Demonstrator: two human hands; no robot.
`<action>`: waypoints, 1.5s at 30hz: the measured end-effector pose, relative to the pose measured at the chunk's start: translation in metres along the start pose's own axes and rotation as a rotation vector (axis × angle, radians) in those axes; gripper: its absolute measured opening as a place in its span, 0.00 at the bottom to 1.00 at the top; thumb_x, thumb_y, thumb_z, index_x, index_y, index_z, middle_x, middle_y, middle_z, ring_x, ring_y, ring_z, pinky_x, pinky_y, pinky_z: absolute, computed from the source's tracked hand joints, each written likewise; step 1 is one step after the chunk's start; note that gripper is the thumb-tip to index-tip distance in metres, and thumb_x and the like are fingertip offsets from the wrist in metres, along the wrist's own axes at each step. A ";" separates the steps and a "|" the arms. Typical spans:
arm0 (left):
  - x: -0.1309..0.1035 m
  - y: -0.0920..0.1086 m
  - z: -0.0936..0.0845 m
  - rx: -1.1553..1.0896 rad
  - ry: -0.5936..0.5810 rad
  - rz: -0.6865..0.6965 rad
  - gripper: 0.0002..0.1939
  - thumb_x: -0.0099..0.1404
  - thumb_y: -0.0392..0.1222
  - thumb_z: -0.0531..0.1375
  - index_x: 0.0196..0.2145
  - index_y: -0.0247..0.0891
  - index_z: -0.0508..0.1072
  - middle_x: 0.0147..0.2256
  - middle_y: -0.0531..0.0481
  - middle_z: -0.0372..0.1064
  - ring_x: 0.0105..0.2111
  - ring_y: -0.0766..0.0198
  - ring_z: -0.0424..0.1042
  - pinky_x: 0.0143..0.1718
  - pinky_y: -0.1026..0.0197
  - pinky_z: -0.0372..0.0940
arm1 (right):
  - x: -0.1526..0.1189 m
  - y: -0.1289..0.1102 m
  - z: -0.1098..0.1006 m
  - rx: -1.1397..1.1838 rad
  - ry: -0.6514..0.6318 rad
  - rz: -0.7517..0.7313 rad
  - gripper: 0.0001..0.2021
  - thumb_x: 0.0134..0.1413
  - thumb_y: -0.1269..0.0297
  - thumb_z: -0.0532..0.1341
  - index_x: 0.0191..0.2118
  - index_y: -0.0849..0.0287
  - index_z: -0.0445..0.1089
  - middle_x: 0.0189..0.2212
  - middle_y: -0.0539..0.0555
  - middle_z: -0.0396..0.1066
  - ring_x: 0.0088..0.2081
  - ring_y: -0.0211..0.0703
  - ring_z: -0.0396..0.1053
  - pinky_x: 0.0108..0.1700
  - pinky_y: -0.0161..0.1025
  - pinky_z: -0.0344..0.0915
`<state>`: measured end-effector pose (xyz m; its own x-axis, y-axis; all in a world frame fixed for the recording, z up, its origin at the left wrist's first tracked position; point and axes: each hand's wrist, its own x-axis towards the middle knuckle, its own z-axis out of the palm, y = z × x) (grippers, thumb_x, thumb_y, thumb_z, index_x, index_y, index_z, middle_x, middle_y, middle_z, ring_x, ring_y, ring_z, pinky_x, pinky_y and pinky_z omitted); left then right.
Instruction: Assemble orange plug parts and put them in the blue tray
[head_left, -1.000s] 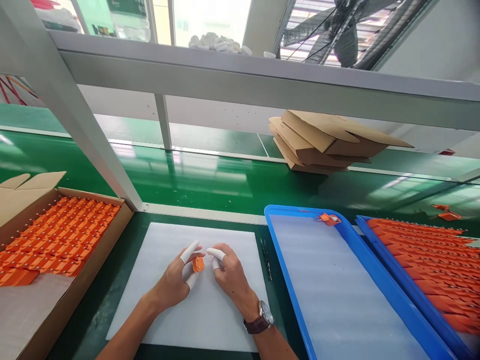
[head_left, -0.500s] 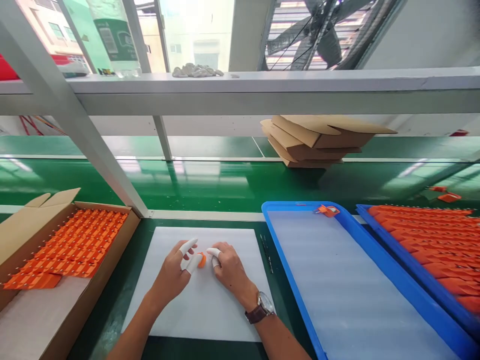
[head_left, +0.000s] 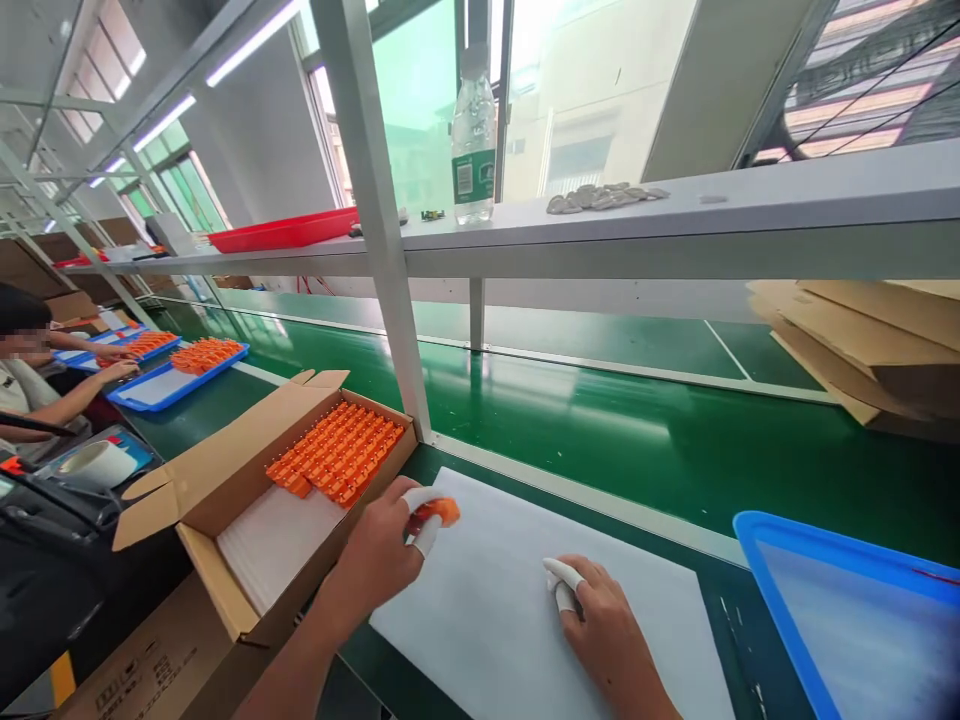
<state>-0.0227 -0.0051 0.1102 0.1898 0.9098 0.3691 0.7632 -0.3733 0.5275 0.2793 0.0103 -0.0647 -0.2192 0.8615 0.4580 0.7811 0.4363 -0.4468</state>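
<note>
My left hand (head_left: 382,545), with white finger covers on thumb and forefinger, grips a small orange plastic part (head_left: 442,512) above the left edge of a white sheet (head_left: 495,590). Over the right half of that sheet is my right hand (head_left: 600,620). Its covered thumb and forefinger are pressed together, and whatever may be between them is too small to make out. To the left stands an open cardboard box (head_left: 247,610) holding rows of similar orange parts (head_left: 349,445) on a white liner.
A blue tray (head_left: 780,590) lies at right, with thin tools (head_left: 739,640) beside the sheet. A white post (head_left: 390,250) rises behind the box. The shelf above bears a bottle (head_left: 474,150). Flat cartons (head_left: 877,350) lie at back right. A co-worker (head_left: 45,390) sits far left near blue trays.
The view has swung left, bringing the co-worker into sight. My left hand has lifted the orange part away from my right hand toward the box. My hands are farther apart.
</note>
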 end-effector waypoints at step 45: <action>-0.026 -0.183 -0.118 0.394 0.038 -0.616 0.18 0.65 0.45 0.56 0.49 0.39 0.75 0.47 0.44 0.79 0.46 0.54 0.78 0.49 0.56 0.69 | -0.006 0.016 0.012 -0.001 -0.026 0.035 0.18 0.49 0.73 0.54 0.43 0.56 0.74 0.48 0.59 0.75 0.46 0.57 0.74 0.45 0.53 0.74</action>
<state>-0.2401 0.0179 0.0938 -0.3613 0.9242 0.1240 0.8915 0.3034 0.3364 0.2861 0.0155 -0.0836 -0.2065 0.8828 0.4220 0.7891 0.4052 -0.4617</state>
